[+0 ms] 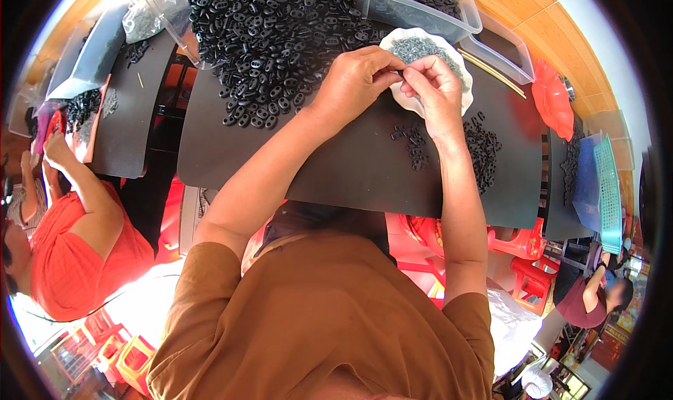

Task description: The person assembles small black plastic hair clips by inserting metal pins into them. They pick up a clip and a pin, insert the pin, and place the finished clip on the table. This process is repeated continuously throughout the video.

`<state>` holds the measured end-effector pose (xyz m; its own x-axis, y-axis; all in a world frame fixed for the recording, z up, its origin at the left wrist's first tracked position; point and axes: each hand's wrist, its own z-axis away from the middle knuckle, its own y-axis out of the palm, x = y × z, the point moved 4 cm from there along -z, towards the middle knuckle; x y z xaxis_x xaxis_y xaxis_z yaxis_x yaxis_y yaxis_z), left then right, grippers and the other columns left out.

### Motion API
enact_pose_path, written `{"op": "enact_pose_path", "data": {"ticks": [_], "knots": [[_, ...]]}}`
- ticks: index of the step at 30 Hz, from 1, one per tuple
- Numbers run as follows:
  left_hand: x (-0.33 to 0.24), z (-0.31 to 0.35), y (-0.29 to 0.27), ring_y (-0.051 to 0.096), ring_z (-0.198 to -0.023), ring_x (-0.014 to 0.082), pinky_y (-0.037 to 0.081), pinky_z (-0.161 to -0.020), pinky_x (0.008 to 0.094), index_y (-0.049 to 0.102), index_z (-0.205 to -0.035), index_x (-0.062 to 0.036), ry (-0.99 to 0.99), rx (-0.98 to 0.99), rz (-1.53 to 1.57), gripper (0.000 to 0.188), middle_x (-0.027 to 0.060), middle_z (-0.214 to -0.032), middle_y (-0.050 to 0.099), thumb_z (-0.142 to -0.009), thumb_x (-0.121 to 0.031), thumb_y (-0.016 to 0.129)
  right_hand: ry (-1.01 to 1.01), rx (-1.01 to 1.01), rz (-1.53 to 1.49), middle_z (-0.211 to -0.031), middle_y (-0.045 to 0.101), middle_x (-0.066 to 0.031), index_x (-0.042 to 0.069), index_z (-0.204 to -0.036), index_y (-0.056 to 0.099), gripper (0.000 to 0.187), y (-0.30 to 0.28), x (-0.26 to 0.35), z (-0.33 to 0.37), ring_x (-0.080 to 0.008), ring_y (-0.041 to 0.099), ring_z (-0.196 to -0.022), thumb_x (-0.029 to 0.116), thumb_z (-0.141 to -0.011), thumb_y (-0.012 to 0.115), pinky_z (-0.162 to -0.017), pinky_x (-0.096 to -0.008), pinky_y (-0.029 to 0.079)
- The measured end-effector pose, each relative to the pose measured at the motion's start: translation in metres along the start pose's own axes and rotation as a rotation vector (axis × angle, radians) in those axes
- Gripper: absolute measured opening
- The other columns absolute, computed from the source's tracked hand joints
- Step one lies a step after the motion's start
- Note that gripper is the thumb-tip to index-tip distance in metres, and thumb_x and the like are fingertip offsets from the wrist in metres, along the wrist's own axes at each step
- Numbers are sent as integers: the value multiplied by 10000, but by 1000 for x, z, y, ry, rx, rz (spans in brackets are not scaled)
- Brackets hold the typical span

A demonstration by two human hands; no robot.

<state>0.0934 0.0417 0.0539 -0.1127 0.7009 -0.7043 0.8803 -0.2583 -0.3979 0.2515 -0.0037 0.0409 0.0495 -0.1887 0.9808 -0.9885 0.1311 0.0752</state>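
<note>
My left hand and my right hand meet fingertip to fingertip above a white plate with a wavy rim. Between the pinched fingertips a small black piece just shows; the fingers hide most of it. Small translucent grey pieces fill the plate. Left of the hands spreads a large pile of black oval plastic pieces with holes. Beside my right forearm lie two smaller heaps of little black parts, one to its left and one to its right.
On the dark table, a clear bin of black pieces stands at the back. Thin yellow sticks and a red dish lie at the right. A teal basket is further right. A person in red sits at the left.
</note>
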Motion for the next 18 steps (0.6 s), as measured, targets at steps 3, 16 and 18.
{"op": "enact_pose_path", "data": {"ticks": [3,16,18], "knots": [[7,-1,-2,650,-752,117,536,-696,259,717,-1026,-29,-70,-12,63,169,45,-917,709,-866,-79,736,-21,22,-17,-831,649,-24,34,-924,620,49,-1,2,-1,-69,614,-726,67,-939,652,-672,-217,500],[32,7,17,678,-890,126,569,-792,248,684,-1059,-5,-650,93,1004,162,72,-965,706,-945,-120,683,-265,-28,438,-827,653,-24,15,-932,607,16,-3,18,1,-96,640,-727,20,-933,622,-670,-247,513],[33,7,18,681,-895,128,571,-791,247,684,-1041,-13,-657,96,1001,143,68,-965,706,-936,-110,693,-286,-28,486,-816,655,-31,12,-925,608,14,-1,21,1,-102,646,-719,11,-927,622,-660,-252,514]]}}
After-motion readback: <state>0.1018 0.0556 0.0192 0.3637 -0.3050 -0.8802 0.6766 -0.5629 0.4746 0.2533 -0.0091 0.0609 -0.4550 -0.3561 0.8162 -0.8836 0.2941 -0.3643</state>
